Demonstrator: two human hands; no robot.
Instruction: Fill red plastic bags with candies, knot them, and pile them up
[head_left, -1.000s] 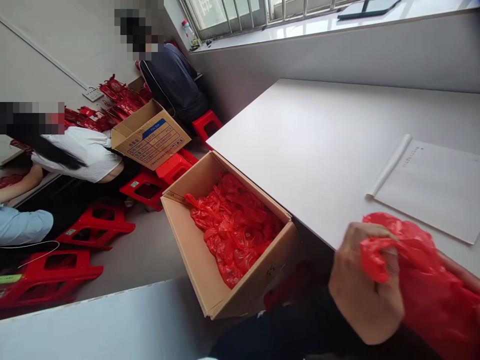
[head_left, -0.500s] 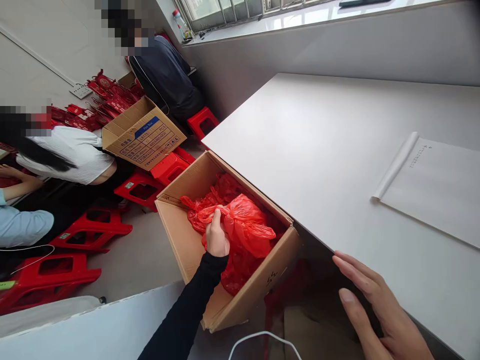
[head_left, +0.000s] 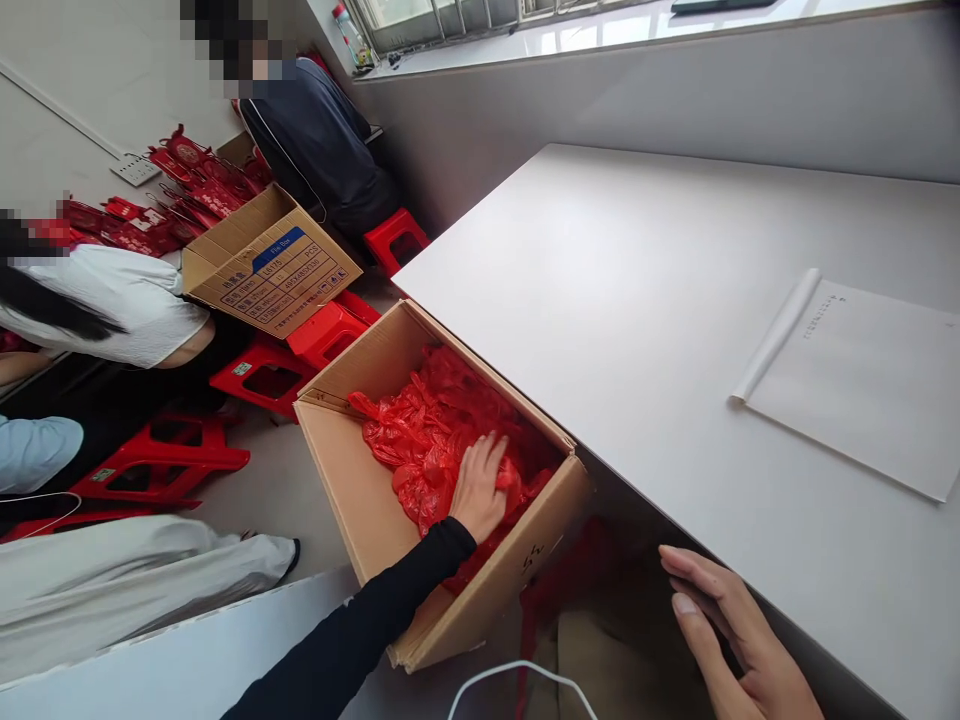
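Note:
My left hand (head_left: 481,490), in a black sleeve, reaches into an open cardboard box (head_left: 343,475). Its fingers are stretched and slightly apart, resting against a heap of red plastic bags (head_left: 409,430), and the palm side is hidden. Several bags look knotted or bunched; what they contain cannot be made out. Beside the front edge of the white table (head_left: 630,260), my right hand (head_left: 731,630) hovers with thumb and fingers apart and nothing between them.
A white pad of paper (head_left: 862,390) with a rolled edge lies on the table. Past the box are red stools (head_left: 169,460), another carton (head_left: 281,275) and seated people. Someone's pale trousers (head_left: 150,590) show at lower left. A white cable or wire (head_left: 525,665) curves below.
My left hand has let go of the bunched red bag and moved right and down within the box. My right hand has drawn slightly down from the table edge. Pale trousers have come further into view.

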